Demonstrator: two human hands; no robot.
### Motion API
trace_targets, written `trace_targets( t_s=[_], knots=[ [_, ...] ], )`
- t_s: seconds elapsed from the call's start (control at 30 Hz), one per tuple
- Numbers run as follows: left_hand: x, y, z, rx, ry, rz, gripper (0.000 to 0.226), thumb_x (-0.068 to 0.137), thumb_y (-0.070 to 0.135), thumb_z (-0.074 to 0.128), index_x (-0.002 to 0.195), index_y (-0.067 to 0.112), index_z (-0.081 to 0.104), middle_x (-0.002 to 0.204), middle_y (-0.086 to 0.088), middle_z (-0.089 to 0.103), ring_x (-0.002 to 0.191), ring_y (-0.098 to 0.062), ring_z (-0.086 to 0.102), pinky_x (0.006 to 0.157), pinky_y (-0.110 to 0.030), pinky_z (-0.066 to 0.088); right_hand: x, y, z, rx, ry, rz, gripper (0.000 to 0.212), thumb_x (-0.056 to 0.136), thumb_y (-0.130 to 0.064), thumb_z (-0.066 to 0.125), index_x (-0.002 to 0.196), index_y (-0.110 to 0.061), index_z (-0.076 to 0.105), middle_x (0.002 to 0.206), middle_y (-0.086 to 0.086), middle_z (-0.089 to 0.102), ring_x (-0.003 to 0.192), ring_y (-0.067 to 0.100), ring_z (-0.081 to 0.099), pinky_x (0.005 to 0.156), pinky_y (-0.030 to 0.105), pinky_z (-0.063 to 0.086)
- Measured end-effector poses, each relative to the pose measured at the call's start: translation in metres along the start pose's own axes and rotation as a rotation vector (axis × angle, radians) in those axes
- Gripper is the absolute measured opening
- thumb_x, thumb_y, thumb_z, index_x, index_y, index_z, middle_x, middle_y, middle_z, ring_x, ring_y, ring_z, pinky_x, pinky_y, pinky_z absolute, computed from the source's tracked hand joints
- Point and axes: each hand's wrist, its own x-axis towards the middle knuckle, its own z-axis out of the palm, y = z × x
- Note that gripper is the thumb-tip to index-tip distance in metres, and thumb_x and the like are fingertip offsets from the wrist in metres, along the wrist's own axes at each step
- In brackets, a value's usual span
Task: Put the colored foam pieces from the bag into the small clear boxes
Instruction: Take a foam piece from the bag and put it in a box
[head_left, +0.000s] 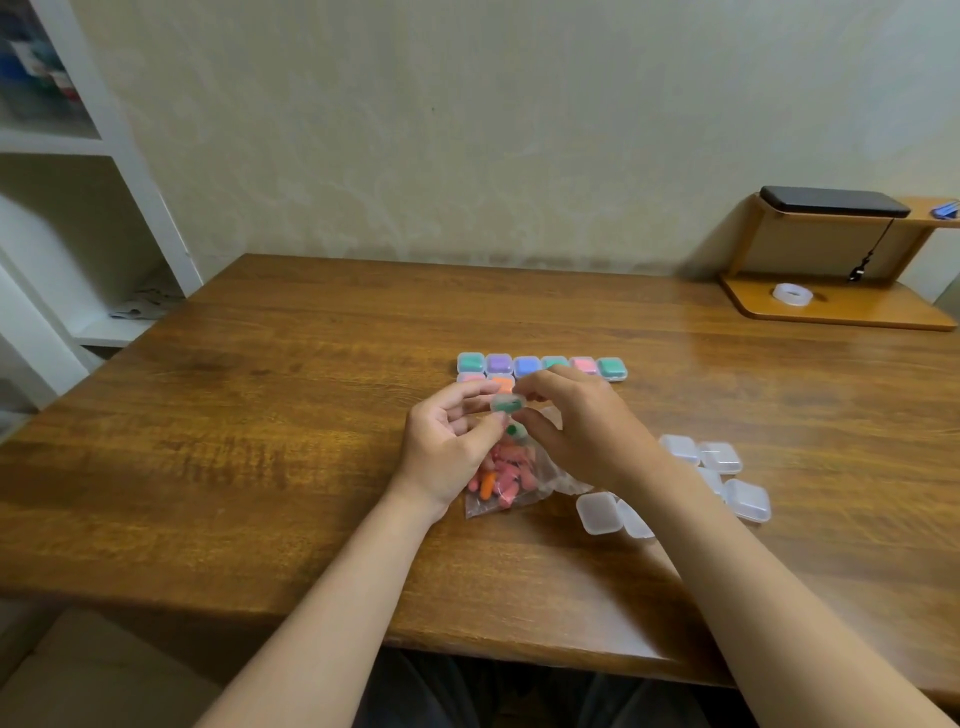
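Both hands meet mid-frame over the table (260, 415). Left hand (447, 441) and right hand (576, 426) have fingers curled in, pinching one small clear box (500, 401) from opposite sides. A green foam piece (511, 405) shows inside it. Reads as the lid-closing step.

To do it well: seat the foam fully below the rim, line the lid up square, squeeze evenly until it snaps, then park it in the second row just above the hands.

Bag (519, 483) lies directly below the hands, with pink and orange pieces inside. Filled boxes (524, 365) sit in a row above the hands, empty boxes (719, 457) at lower right.

Unclear:
- Lid open or shut: fingers cover it.
- Second green blob just under the box: can't tell if it's held or loose.
- Second row is mostly hidden behind the hands, and the right forearm covers some of the empties.
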Motion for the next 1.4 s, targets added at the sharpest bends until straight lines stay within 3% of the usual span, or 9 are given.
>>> trace_targets(
  t_s=[0.07,0.17,0.33,0.47,1.2,1.4],
  knots=[
    [-0.0005,0.0005,0.0005,0.009,-0.012,-0.003,0.032,0.087,-0.005,0.071,0.104,0.022,0.073,0.107,-0.007,0.075,0.096,-0.021,0.075,0.071,-0.033,0.063,-0.0003,-0.0006,-0.0009,-0.002,0.002,-0.009,0.026,0.092,-0.023,0.068,0.117,-0.014,0.067,0.104,0.004,0.068,0.093,0.024,0.063,0.079,0.045,0.055],
    [-0.0018,0.0021,0.0005,0.025,-0.018,-0.003,0.028,0.089,0.000,0.072,0.103,0.023,0.073,0.106,-0.008,0.075,0.090,-0.020,0.076,0.065,-0.039,0.063,-0.0002,-0.0009,-0.0017,0.005,0.000,-0.010,0.026,0.092,-0.023,0.067,0.116,-0.014,0.067,0.103,0.003,0.068,0.092,0.023,0.063,0.078,0.045,0.055],
    [-0.0026,0.0039,0.0011,0.042,-0.008,0.003,0.027,0.089,0.002,0.073,0.100,0.026,0.072,0.107,-0.008,0.075,0.087,-0.019,0.076,0.055,-0.030,0.061,0.0000,-0.0016,-0.0031,0.005,-0.018,-0.006,0.025,0.093,-0.022,0.066,0.116,-0.014,0.067,0.103,0.003,0.067,0.091,0.023,0.062,0.078,0.045,0.054],
    [-0.0031,0.0047,0.0011,0.049,-0.008,-0.005,0.026,0.089,0.002,0.073,0.099,0.025,0.072,0.104,-0.011,0.075,0.071,-0.011,0.074,0.048,-0.023,0.055,-0.0004,-0.0033,-0.0036,-0.015,-0.021,-0.002,0.026,0.093,-0.021,0.065,0.118,-0.014,0.067,0.104,0.004,0.068,0.092,0.024,0.062,0.077,0.045,0.054],
    [-0.0020,0.0006,-0.0001,0.121,-0.006,-0.010,0.024,0.091,0.005,0.071,0.102,0.026,0.073,0.094,-0.009,0.077,0.053,-0.015,0.065,0.047,-0.025,0.053,-0.0006,-0.0040,-0.0031,-0.084,-0.009,-0.007,0.022,0.092,-0.027,0.064,0.112,-0.019,0.068,0.101,-0.003,0.070,0.089,0.018,0.062,0.078,0.040,0.051],
    [-0.0037,0.0008,0.0002,0.138,-0.023,-0.011,0.025,0.090,0.001,0.070,0.109,0.018,0.073,0.085,-0.003,0.077,0.048,-0.007,0.061,0.046,-0.020,0.049,-0.0002,-0.0063,-0.0099,-0.011,-0.042,0.059,0.037,0.086,-0.041,0.054,0.113,-0.021,0.069,0.097,-0.006,0.073,0.088,0.017,0.066,0.077,0.041,0.054]
  ],
)
